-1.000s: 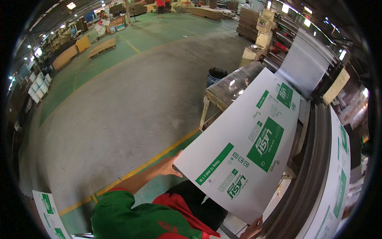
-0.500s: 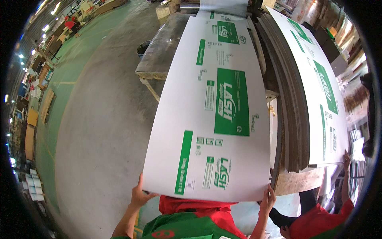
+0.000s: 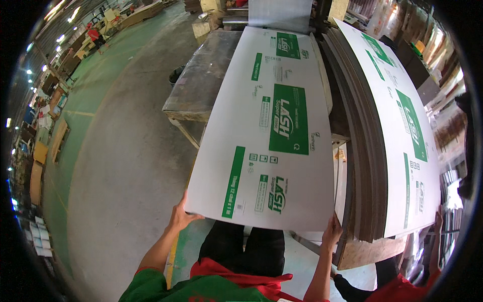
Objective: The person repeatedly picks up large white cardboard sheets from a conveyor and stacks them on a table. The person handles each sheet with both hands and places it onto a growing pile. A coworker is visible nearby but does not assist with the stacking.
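Observation:
A long white cardboard sheet point(image 3: 240, 136) with green printed panels stretches away in front of me, its far end by a machine. My left hand point(image 3: 183, 214) grips its near left corner, thumb on top. At the near right corner, my right hand point(image 3: 331, 232) holds the edge, its fingers partly hidden by the sheet. To the right stands a tall stack of brown cardboard sheets point(image 3: 363, 166), topped by a similar white printed sheet point(image 3: 395, 201). Another person's hand point(image 3: 438, 220) is at the right edge of that top sheet.
A metal-topped table point(image 3: 201, 75) lies left of and partly under my sheet, with a dark bucket point(image 3: 175, 75) beside it. A pale wooden board point(image 3: 370, 251) supports the stack. At the far end stands a machine with an upright grey panel point(image 3: 279, 15). A distant person point(image 3: 94, 35) is at far left.
My sheet has slid away from me toward the machine, with both hands still on its near corners. My legs now show below its near edge. The view has tilted slightly.

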### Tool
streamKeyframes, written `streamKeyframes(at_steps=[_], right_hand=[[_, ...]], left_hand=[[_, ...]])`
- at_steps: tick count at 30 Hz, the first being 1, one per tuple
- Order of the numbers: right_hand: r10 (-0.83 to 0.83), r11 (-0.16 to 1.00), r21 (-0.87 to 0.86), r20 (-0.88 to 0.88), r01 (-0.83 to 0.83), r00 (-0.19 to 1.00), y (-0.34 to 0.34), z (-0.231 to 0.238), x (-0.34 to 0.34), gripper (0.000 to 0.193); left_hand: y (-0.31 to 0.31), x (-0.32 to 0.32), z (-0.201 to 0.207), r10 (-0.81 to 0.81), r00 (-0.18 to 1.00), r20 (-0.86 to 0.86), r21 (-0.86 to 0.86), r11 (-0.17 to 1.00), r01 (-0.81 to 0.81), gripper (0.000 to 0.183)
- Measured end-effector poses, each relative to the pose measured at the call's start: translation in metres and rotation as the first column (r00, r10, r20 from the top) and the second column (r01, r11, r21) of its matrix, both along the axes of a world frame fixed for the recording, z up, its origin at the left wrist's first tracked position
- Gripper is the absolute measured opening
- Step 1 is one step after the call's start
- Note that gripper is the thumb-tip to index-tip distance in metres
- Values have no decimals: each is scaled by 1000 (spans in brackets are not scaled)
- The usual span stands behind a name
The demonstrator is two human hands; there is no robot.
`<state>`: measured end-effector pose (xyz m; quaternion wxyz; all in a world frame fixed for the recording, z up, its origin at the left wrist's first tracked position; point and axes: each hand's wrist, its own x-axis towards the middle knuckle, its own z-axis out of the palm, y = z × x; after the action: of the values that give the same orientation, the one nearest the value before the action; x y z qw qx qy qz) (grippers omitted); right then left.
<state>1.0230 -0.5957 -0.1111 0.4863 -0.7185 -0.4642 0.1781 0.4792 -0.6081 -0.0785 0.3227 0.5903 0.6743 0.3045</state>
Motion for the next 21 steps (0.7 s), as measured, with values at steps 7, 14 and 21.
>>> streamKeyframes(at_steps=[7,14,21], right_hand=[[168,966,-255,523,-35,835,45,79,-50,62],[-391,865,296,904,405,174,-38,169,12,73],[-190,981,187,922,43,336,-34,195,113,37]], left_hand=[[93,3,-21,196,978,-71,-16,980,-197,125],[182,10,-41,356,911,-208,308,908,-284,127],[214,110,29,293,953,-77,505,836,-216,81]])
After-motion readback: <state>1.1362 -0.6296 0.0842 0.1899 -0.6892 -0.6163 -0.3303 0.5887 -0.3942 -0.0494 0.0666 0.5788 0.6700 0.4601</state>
